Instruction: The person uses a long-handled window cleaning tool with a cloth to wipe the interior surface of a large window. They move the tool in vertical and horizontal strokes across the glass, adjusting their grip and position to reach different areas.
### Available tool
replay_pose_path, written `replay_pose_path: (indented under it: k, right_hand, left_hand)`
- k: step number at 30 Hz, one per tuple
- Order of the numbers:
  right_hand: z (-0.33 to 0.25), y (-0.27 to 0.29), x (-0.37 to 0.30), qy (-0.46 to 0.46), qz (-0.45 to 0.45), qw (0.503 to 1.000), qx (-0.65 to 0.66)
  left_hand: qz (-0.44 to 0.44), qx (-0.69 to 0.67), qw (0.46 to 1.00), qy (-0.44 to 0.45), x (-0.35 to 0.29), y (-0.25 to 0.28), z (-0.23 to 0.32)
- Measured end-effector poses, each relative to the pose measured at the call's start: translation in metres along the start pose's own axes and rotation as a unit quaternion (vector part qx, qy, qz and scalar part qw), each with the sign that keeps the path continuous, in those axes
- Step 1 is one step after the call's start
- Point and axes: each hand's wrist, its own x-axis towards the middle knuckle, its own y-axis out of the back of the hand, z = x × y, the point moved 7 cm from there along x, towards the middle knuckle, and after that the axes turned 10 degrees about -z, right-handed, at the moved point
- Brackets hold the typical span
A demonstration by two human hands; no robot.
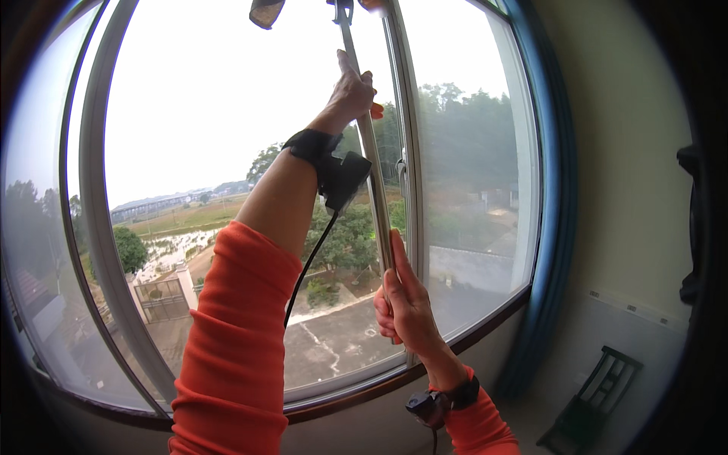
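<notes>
A long metal pole (371, 163) leans upright before the window, its top tilted slightly left. My left hand (353, 92) is closed round its upper part, with the index finger stretched along the shaft. Lower down, my right hand (406, 307) wraps the pole near its bottom end, its index finger pointing up along it. A dark clamp-like fitting (343, 9) tops the pole. Beside that fitting hangs a brownish flap (266, 12), cut off by the upper edge, so the head's kind is unclear. A small orange piece (377, 111) shows by my left hand.
A grey sliding window frame (406, 98) surrounds the pole, with a frosted-looking pane (474, 189) at right. A blue curtain (557, 212) hangs beside it. On the lower right stands a dark green chair (588, 409). Cabled black devices (341, 178) are strapped to both wrists.
</notes>
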Motion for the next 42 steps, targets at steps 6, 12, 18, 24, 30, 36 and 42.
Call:
replay_pose_path:
  k: [6,12,18,24,30,36,42]
  right_hand:
    - [0.026,-0.008,0.004,0.040,0.067,0.989,-0.127]
    - [0.097,-0.011,-0.059,-0.001,0.148,0.961,-0.232]
    - [0.133,-0.014,-0.168,-0.014,0.137,0.971,-0.196]
    - [0.153,-0.034,-0.314,-0.048,0.111,0.973,-0.196]
    - [0.199,-0.071,-0.457,-0.070,0.141,0.985,-0.072]
    - [0.148,-0.078,-0.447,0.011,0.161,0.852,-0.498]
    - [0.055,-0.025,-0.282,-0.080,0.132,0.960,-0.234]
  left_hand:
    - [0.016,0.041,0.998,0.049,-0.020,-0.002,-0.013]
    - [0.043,0.093,0.993,0.065,-0.096,-0.042,-0.038]
    - [0.087,0.114,0.989,0.035,-0.193,-0.102,-0.053]
    - [0.051,0.027,0.995,0.077,-0.320,-0.164,-0.029]
    - [-0.078,-0.094,0.953,0.278,-0.432,-0.205,-0.015]
    - [-0.105,-0.145,0.974,0.139,-0.476,-0.191,0.021]
    - [-0.181,-0.235,0.923,0.244,-0.580,-0.186,-0.002]
